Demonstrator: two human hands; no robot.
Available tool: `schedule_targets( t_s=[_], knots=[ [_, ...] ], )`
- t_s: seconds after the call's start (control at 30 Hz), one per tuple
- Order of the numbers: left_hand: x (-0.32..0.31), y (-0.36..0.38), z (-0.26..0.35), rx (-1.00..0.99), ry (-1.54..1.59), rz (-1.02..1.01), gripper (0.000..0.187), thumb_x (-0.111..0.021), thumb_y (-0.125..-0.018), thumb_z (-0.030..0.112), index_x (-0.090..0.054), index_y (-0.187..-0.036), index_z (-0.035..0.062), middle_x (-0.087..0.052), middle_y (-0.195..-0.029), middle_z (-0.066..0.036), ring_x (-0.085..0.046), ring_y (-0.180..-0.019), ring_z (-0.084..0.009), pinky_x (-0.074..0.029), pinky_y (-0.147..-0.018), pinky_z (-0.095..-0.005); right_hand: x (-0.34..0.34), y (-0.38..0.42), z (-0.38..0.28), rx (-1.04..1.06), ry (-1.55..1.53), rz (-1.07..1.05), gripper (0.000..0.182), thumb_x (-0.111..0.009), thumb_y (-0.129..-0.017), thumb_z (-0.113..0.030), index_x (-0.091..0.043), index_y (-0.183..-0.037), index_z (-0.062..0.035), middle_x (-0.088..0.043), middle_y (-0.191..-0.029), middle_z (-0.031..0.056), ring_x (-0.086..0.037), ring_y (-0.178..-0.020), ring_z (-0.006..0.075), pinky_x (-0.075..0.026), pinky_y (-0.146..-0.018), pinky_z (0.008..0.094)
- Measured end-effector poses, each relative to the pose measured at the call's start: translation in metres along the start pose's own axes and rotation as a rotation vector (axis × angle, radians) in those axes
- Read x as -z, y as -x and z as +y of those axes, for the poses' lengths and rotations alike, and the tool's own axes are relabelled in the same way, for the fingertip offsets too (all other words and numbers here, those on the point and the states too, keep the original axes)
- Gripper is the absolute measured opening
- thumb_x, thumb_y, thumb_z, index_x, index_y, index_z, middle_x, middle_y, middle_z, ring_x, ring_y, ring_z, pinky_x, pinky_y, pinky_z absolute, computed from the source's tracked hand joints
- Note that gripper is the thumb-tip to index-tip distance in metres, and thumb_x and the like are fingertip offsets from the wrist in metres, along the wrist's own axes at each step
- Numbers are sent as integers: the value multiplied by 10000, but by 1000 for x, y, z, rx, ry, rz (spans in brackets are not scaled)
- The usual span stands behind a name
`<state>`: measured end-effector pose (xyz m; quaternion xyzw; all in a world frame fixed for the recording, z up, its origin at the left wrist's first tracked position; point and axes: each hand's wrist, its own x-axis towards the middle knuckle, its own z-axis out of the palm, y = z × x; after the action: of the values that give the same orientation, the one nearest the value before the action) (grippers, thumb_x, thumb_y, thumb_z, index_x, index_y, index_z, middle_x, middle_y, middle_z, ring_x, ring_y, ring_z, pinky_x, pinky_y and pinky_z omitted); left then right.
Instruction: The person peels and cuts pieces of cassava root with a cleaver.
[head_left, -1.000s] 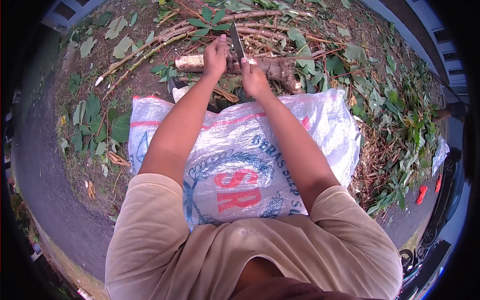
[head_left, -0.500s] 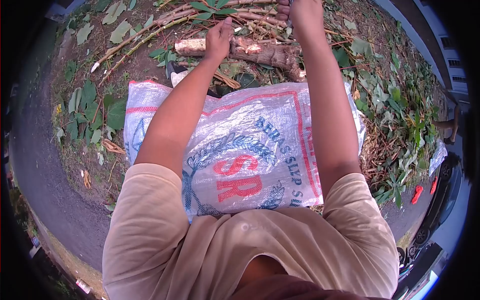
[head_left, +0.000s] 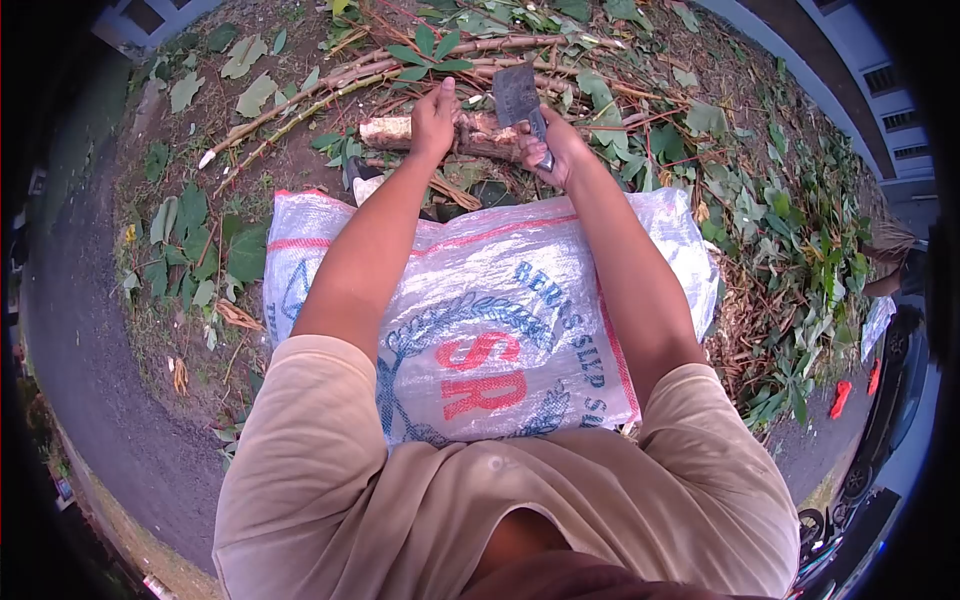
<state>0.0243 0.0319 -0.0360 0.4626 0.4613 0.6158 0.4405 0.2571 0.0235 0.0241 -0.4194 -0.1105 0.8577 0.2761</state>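
Observation:
My right hand (head_left: 560,152) is wrapped round the handle of a cleaver (head_left: 517,95), whose broad dark blade points up and away from me. My left hand (head_left: 433,128) has curled fingers, with its thumb pointing up; whatever it holds is hidden from me. Beneath and beside both hands lies a short thick log (head_left: 484,137), its pale stripped end to the left. Long thin branches (head_left: 350,72) stretch across the ground just beyond, with a green leaf sprig (head_left: 425,50) over them near my left thumb.
A white woven sack (head_left: 520,245) with red and blue print covers my lap. Cut leaves and stems (head_left: 775,270) are strewn on the right. A road (head_left: 90,300) runs along the left. At the right edge are another person's leg (head_left: 885,285) and a parked car (head_left: 890,400).
My right hand has come down and nearer with the cleaver, so the blade is now in full view. My left hand stays by the log. The view has shifted slightly.

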Motion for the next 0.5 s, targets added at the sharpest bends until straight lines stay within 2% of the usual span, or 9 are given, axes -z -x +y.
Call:
schedule_targets(
  t_s=[0.1, 0.13, 0.17, 0.2, 0.23, 0.3, 0.37, 0.43, 0.5],
  knots=[
    [-2, 6, 11, 34, -32, 23, 577, -528, -1094, 510, -525, -801, 13, -494, -704, 0, -461, -660, -93, -415, -604, -289, -86, 76, -26, 429, 285, 237, 566, -375, -1074, -656, -477, -975, -108, -396, -672, -19, -320, -487, 57, -260, -416, 212],
    [0, -1, -4, -20, -48, 13, 591, -531, -1089, 524, -517, -788, 16, -488, -699, -2, -463, -666, -97, -421, -615, -292, -96, 92, -39, 559, 361, 65, 550, -400, -1069, -652, -482, -1015, -111, -407, -698, -11, -318, -502, 55, -290, -443, 231],
    [1, -1, -1, 1, -92, 1, 608, -527, -1087, 536, -507, -778, 13, -492, -698, -7, -457, -662, -101, -424, -622, -299, -112, 105, -50, 742, 436, 67, 566, -399, -1075, -634, -499, -962, -89, -447, -679, 10, -365, -499, 77, -321, -464, 259],
    [0, -2, 0, 7, -65, -18, 609, -526, -1088, 535, -503, -777, 12, -495, -698, -9, -456, -661, -102, -424, -625, -301, -141, 111, -61, 1034, 549, 470, 606, -418, -1048, -653, -582, -910, -86, -514, -641, 4, -480, -497, 122, -372, -454, 286],
    [1, -1, -1, 12, -39, -30, 611, -526, -1088, 535, -499, -776, 10, -498, -698, -10, -455, -659, -103, -424, -629, -303, -148, 125, -69, 1056, 505, 263, 599, -450, -1038, -657, -588, -901, -91, -513, -629, 3, -477, -495, 132, -382, -450, 300],
    [0, -1, -2, 14, -29, -17, 611, -526, -1090, 529, -499, -774, 6, -495, -692, -9, -453, -654, -103, -423, -624, -304, -152, 122, -69, 1520, 612, 116, 580, -482, -1030, -659, -578, -873, -109, -509, -627, 2, -452, -473, 137, -365, -431, 309],
    [0, 2, -1, 3, -22, -3, 612, -526, -1092, 523, -498, -773, 2, -493, -686, -8, -451, -648, -103, -422, -618, -306, -126, 78, -17, 1670, 664, 246, 663, -382, -1062, -637, -530, -904, -10, -534, -677, 76, -504, -519, 172, -419, -484, 337],
    [-4, 5, 6, -32, -140, 22, 605, -534, -1091, 512, -519, -784, -9, -484, -682, 4, -448, -638, -101, -421, -606, -306, -44, -4, 57, 1186, 1100, 520, 693, -377, -1071, -628, -537, -838, 5, -565, -666, 118, -574, -544, 208, -457, -506, 366],
    [-9, 5, 9, -23, -187, -3, 579, -549, -1088, 499, -563, -821, -14, -481, -679, 9, -443, -631, -99, -424, -602, -303, -13, -15, 83, 398, 798, 414, 650, -387, -1081, -616, -559, -910, -13, -549, -642, 120, -555, -516, 225, -454, -492, 380]
  ],
)
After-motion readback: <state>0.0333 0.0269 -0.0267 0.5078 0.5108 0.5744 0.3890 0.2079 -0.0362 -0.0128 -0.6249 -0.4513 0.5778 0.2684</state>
